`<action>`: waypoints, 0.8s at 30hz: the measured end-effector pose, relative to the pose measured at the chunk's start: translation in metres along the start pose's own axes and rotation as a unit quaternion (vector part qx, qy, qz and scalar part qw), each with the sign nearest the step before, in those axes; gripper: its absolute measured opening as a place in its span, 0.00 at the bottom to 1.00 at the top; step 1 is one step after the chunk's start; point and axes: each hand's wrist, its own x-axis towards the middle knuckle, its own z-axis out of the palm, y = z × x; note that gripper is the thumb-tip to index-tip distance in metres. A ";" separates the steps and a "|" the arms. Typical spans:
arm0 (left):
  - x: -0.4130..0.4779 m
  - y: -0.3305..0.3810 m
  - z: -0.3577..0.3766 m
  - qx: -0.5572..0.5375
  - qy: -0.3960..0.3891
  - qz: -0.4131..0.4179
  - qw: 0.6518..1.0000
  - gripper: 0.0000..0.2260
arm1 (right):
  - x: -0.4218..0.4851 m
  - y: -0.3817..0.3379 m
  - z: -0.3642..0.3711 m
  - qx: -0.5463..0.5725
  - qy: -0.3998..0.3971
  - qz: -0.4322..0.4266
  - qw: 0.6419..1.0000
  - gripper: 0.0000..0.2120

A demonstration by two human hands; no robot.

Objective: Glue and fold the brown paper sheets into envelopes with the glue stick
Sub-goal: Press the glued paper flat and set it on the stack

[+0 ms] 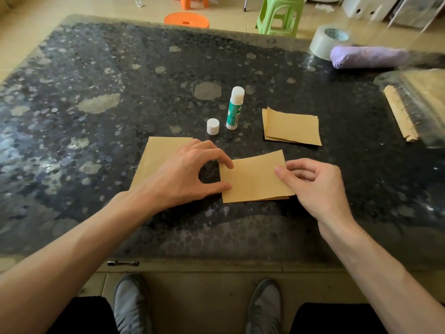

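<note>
A folded brown paper piece [252, 177] lies on the dark speckled table [96, 92] in front of me. My left hand [187, 174] touches its left edge with thumb and forefinger tips. My right hand [313, 184] pinches its right edge, thumb on top. Under my left hand lies a flat brown sheet [159, 155]. A small stack of folded brown pieces [291, 126] sits behind to the right. The glue stick [234, 108] stands upright and uncapped behind the papers, its white cap [213, 126] beside it on the left.
At the right edge lie a clear plastic bag [419, 102] with a wooden strip [399, 114], a purple folded umbrella [368, 56] and a roll of tape [327, 41]. Orange stools [186, 20] and a green stool [279, 15] stand beyond the table. A black clip [122, 263] lies at the near rim.
</note>
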 end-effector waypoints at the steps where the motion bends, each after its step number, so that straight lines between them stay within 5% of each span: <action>1: 0.000 0.000 0.000 0.000 -0.001 0.000 1.000 0.17 | 0.000 0.000 0.000 -0.002 0.001 -0.001 1.000 0.10; 13: 0.001 -0.003 0.000 0.030 -0.024 0.002 0.999 0.17 | 0.000 0.002 -0.001 -0.016 0.007 -0.026 1.000 0.09; 24: 0.002 0.000 -0.003 0.040 -0.032 -0.001 0.999 0.19 | -0.003 0.014 0.000 -0.213 0.043 -0.180 0.959 0.15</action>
